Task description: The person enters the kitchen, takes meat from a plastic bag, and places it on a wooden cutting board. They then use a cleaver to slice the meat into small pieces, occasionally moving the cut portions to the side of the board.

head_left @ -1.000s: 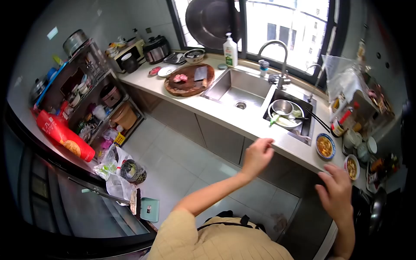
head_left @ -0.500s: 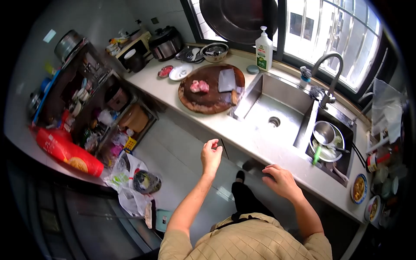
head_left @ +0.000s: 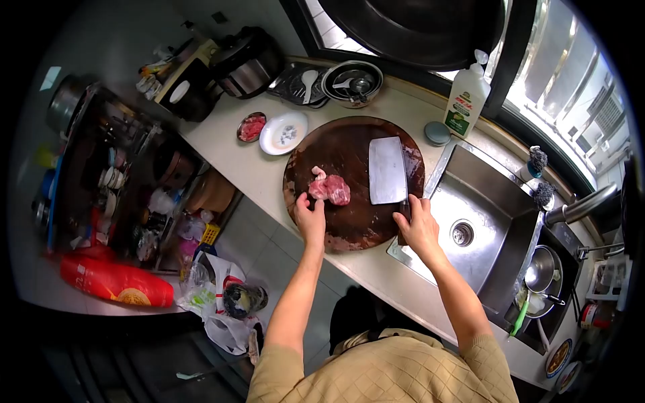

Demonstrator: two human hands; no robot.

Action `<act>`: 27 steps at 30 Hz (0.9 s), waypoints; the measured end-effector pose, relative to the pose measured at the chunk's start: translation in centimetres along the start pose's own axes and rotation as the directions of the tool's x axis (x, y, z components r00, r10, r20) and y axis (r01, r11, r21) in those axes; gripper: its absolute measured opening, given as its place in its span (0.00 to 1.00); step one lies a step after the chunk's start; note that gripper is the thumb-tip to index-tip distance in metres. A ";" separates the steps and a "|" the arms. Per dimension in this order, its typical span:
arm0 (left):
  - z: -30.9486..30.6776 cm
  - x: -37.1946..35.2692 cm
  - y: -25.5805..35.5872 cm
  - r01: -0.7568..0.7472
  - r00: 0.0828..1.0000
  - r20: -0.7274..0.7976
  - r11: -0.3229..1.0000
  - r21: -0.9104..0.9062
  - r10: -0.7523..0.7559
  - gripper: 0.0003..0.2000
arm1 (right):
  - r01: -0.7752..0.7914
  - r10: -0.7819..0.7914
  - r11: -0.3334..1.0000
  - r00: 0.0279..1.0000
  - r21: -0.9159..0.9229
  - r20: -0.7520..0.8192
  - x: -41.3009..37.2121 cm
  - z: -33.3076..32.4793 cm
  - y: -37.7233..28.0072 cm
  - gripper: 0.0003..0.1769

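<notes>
A round, dark wooden chopping board (head_left: 353,148) lies on the counter. On its left part are pieces of raw pink meat (head_left: 330,189). My left hand (head_left: 311,220) is at the board's near-left edge, thumb and fingers apart, with the fingertips right at the meat. A cleaver (head_left: 388,171) lies flat on the right side of the board, its broad blade pointing away from me. My right hand (head_left: 420,228) is closed round the cleaver's dark handle, which the fingers partly cover.
Beyond the board stand a white plate (head_left: 273,138) with whitish bits on it, a small dish of red meat (head_left: 252,127) and a metal bowl (head_left: 368,69). A steel sink (head_left: 494,181) is to the right, a soap bottle (head_left: 465,101) behind it. Bags (head_left: 228,332) lie on the floor.
Both hands have moved forward from in front of the counter to the board. My right hand has taken hold of the cleaver's handle; my left has come to the meat. The view has shifted closer.
</notes>
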State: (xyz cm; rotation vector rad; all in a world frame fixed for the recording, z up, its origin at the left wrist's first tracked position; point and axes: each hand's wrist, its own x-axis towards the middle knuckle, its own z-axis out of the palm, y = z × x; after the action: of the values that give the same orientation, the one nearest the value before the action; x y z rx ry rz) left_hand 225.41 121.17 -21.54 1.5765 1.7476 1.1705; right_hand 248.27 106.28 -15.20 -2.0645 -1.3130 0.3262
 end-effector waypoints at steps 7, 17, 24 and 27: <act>0.9 7.6 3.5 -0.165 0.913 0.391 0.982 0.095 0.115 0.22 | -0.182 0.183 0.983 0.983 0.039 -0.014 2.1 1.5 -0.5 0.36; -5.1 8.6 3.0 -0.161 0.735 0.655 0.983 -0.087 0.178 0.09 | -0.511 0.510 0.854 0.859 0.097 0.041 3.2 2.2 -4.0 0.24; -0.2 15.2 3.1 -0.655 0.415 0.676 0.716 -0.243 0.609 0.07 | -0.558 0.550 0.827 0.828 -0.067 -0.111 3.4 3.5 -5.9 0.21; -0.5 16.3 4.4 0.282 0.398 0.917 0.956 -0.084 -0.036 0.07 | -0.578 0.569 0.814 0.814 -0.057 -0.117 3.4 3.4 -5.8 0.20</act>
State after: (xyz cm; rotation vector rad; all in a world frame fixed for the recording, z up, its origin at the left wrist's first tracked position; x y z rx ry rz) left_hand 224.09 136.53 -14.70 1.4061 0.9085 0.2077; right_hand 243.95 112.15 -13.53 -2.4936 -0.6205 0.4277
